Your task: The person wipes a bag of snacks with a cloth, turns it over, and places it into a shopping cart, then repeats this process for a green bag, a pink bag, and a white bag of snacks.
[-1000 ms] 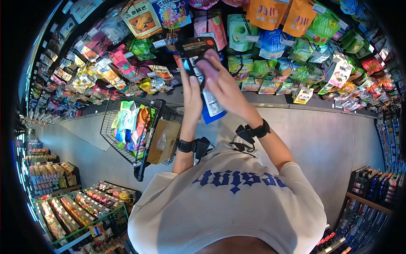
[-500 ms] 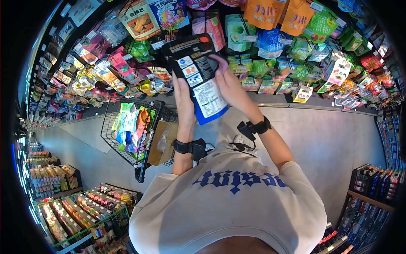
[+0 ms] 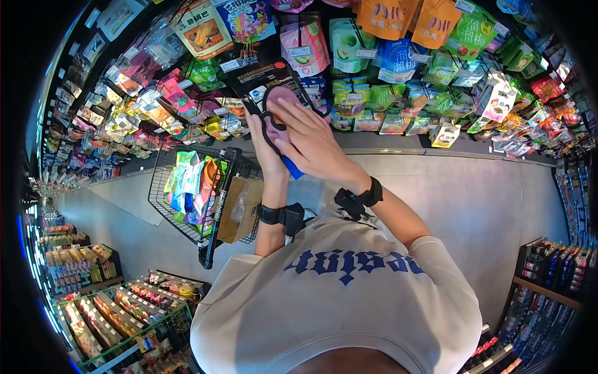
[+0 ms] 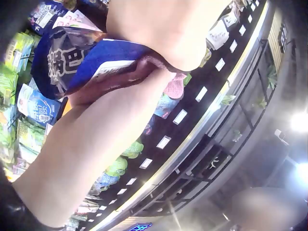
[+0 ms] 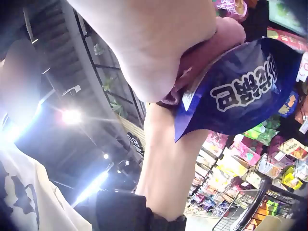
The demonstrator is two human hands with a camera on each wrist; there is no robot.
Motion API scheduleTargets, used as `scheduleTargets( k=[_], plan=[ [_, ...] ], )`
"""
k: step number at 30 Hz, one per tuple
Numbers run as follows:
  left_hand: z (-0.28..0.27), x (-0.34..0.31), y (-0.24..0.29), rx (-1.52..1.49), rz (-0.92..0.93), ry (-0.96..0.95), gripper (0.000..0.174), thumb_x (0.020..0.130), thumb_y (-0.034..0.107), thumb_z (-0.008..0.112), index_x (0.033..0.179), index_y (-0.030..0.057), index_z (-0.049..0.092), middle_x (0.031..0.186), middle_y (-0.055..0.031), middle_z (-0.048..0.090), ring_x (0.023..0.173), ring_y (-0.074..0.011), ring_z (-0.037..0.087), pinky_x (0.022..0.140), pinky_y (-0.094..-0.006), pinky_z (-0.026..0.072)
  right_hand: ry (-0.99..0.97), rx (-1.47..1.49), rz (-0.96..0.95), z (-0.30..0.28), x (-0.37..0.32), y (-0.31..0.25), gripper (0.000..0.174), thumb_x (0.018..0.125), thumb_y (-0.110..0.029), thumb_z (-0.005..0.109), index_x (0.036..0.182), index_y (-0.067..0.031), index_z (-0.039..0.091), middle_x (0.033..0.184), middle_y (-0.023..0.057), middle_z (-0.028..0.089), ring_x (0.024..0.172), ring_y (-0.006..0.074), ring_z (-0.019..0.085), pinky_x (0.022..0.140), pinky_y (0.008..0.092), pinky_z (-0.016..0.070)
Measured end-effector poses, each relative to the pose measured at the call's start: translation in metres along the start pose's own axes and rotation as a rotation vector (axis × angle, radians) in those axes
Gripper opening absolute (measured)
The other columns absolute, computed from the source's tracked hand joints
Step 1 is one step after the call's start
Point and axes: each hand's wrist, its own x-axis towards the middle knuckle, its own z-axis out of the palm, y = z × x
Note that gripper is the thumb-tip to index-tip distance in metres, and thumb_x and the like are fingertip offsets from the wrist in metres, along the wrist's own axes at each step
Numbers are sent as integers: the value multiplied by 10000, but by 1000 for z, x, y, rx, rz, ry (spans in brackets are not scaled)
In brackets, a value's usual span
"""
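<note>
I hold a dark blue snack pouch [image 3: 265, 78] up in front of the wall of hanging snacks, with both hands on it. My left hand [image 3: 261, 140] grips its left edge from behind. My right hand [image 3: 296, 128] lies across the pouch's face with the fingers curled round it, hiding most of the label. Only the pouch's black top and a blue corner below show in the head view. In the left wrist view the blue pouch [image 4: 62, 62] sits against my left hand [image 4: 115, 101]. The right wrist view shows my right hand [image 5: 163, 48] clamped on the pouch [image 5: 240, 91].
A black shopping cart [image 3: 168, 206] stands to my left, holding several coloured snack bags and a cardboard box [image 3: 240, 209]. Hanging snack packets [image 3: 398, 62] cover the wall ahead. Low shelves of goods [image 3: 112, 305] sit at lower left, and another rack [image 3: 548, 268] at lower right.
Half a second ago the pouch's back label faced me with a hand at each side. My right hand has since slid across its face, and the pouch sits slightly lower.
</note>
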Motion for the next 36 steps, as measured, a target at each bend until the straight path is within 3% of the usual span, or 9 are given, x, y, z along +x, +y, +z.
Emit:
scheduleTargets(
  k=[5,7,10,19,21,23,25,28,36],
  plan=[
    [-17,6,9,-7,73,61,686,1009,424,503,1528,53,251,1465,-118,392,1313,-208,419,1089,-356,345,-71,76,-157,13,-13,-1,366,928,-267,580,1054,71,643,1466,158,455,1399,308,362,1156,457,262],
    [-29,13,9,-181,-177,21,687,996,429,533,1518,63,279,1410,-102,440,1262,-190,464,1054,-351,381,-117,68,-148,6,-11,-1,366,929,-270,578,1048,69,647,1462,156,459,1398,303,364,1157,453,264],
    [-24,10,-7,-156,-110,172,441,994,431,535,1250,73,559,1154,-54,626,1055,-171,603,923,-321,477,-74,34,-137,7,-6,1,354,932,-266,575,1037,63,651,1464,141,461,1398,296,365,1157,446,267],
    [-36,20,0,-204,-167,74,412,1017,407,497,1266,82,541,1146,-44,620,1027,-156,600,898,-328,490,-76,8,-137,8,-12,4,400,918,-267,579,1217,-7,625,1438,116,489,1378,282,388,1133,442,300],
    [-25,19,-1,-57,31,117,429,1023,396,488,1309,76,497,1172,-38,604,1032,-145,594,876,-321,498,-39,-74,-104,13,-14,14,440,909,-262,589,1271,-11,589,1433,125,486,1370,284,402,1124,450,314],
    [-29,22,-3,-70,52,66,427,1038,359,467,1350,69,452,1204,-35,578,1042,-138,587,873,-316,500,-10,15,-18,16,-9,23,431,926,-236,576,1293,-11,564,1422,175,479,1378,314,380,1116,451,318],
    [-30,19,1,-74,34,-8,566,1054,338,434,1482,-11,312,1393,-99,469,1217,-169,491,1039,-305,384,82,514,383,31,-11,41,343,982,-227,558,1235,0,598,1182,115,607,1001,154,606,863,308,484],
    [-41,22,8,-24,61,54,546,1056,330,436,1469,-13,337,1365,-93,492,1184,-153,507,1019,-294,392,32,728,551,31,-18,52,339,992,-262,572,1170,25,609,950,45,630,780,61,553,692,250,477],
    [-68,25,32,-46,-20,118,486,1041,376,458,1385,33,442,1240,-78,594,1051,-164,608,906,-300,493,-122,1235,825,34,-26,62,257,963,-248,642,1014,4,654,868,-15,647,758,30,573,663,202,475]
  ],
)
